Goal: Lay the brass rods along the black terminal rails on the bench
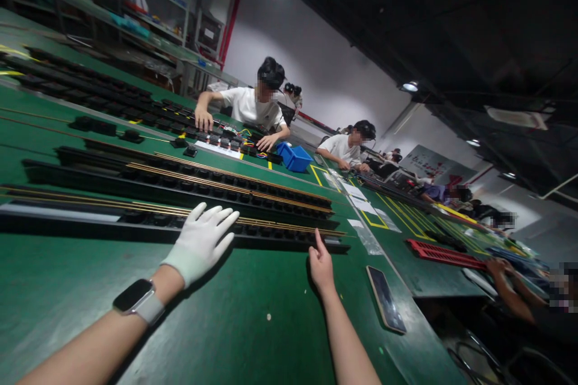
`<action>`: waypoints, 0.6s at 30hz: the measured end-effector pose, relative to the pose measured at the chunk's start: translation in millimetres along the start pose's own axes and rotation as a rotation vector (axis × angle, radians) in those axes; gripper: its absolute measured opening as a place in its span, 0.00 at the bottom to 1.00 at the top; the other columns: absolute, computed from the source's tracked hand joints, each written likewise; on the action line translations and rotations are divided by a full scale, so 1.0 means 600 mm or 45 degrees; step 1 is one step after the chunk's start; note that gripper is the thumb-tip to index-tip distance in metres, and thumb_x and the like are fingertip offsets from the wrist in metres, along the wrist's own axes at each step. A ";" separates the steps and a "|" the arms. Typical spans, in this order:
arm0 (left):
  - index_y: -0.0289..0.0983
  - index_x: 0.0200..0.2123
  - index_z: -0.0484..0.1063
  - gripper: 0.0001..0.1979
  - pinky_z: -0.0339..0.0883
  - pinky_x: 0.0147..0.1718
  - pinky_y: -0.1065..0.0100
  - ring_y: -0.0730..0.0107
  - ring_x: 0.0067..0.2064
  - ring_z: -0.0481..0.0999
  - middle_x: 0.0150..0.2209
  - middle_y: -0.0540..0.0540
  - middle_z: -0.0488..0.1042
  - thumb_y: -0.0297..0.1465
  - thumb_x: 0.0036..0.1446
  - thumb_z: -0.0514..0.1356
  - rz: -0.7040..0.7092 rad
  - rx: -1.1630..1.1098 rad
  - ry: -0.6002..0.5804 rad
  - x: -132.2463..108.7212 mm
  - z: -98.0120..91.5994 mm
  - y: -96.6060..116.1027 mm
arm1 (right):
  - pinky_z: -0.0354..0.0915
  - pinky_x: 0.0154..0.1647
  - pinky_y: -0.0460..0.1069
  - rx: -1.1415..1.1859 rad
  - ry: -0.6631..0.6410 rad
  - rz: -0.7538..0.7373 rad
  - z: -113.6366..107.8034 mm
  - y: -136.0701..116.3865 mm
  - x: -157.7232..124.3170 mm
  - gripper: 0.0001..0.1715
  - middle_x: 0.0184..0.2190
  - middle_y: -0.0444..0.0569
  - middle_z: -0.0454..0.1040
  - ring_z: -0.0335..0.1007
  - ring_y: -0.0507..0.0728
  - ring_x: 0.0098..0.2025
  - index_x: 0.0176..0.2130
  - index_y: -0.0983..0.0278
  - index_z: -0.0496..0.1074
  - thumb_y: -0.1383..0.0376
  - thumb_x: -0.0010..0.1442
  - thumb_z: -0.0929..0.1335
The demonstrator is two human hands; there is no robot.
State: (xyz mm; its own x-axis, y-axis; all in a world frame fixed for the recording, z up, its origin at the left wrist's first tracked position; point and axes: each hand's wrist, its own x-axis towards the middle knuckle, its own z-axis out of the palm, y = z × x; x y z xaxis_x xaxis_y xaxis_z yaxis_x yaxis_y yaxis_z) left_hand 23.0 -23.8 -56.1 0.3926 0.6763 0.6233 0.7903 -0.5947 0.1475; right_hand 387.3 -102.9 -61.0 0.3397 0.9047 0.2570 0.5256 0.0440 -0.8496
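Note:
My left hand (pixel 201 240), in a white glove with a watch above it, lies with its fingers spread at the near edge of a long black channel (pixel 266 240). Thin brass-coloured rods (pixel 257 222) run along this channel. Bare, my right hand (pixel 321 263) points its index finger at the channel's right part; the other fingers are curled, and nothing shows in them. Whether the fingertip touches the channel I cannot tell. Behind lies another black channel (pixel 217 191) with more rods (pixel 203 178).
A phone (pixel 386 299) lies right of my right hand on the green table (pixel 253 325). Farther back are a blue bin (pixel 294 157), black parts and a person (pixel 257 105) working with both hands. A red slotted bar (pixel 445 254) lies at right, near another person's hands.

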 end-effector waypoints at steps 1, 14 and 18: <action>0.46 0.65 0.69 0.24 0.49 0.69 0.41 0.48 0.65 0.71 0.62 0.42 0.76 0.40 0.68 0.53 -0.001 -0.002 0.002 0.000 -0.001 0.000 | 0.45 0.25 0.46 -0.004 0.000 -0.001 0.001 -0.002 0.000 0.49 0.24 0.35 0.44 0.39 0.51 0.25 0.75 0.71 0.50 0.50 0.65 0.64; 0.46 0.65 0.70 0.25 0.49 0.69 0.42 0.48 0.65 0.71 0.62 0.42 0.76 0.40 0.68 0.54 -0.020 -0.066 0.004 0.001 -0.010 0.004 | 0.46 0.25 0.45 0.051 -0.112 -0.093 0.026 -0.021 -0.009 0.47 0.25 0.35 0.45 0.39 0.51 0.25 0.75 0.70 0.50 0.53 0.66 0.64; 0.46 0.65 0.70 0.25 0.49 0.69 0.42 0.48 0.65 0.71 0.63 0.42 0.75 0.40 0.68 0.54 -0.019 -0.064 0.003 0.001 -0.011 0.006 | 0.47 0.25 0.45 0.019 -0.156 -0.068 0.033 -0.023 -0.010 0.45 0.24 0.35 0.46 0.39 0.51 0.25 0.74 0.69 0.55 0.55 0.65 0.64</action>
State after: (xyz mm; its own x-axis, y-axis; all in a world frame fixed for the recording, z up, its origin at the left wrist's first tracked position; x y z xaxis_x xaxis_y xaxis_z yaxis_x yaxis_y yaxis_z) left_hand 23.0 -28.6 -50.2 0.3798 0.6843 0.6225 0.7716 -0.6056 0.1948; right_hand 362.5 -100.7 -60.1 0.2133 0.9459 0.2445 0.5281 0.0989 -0.8434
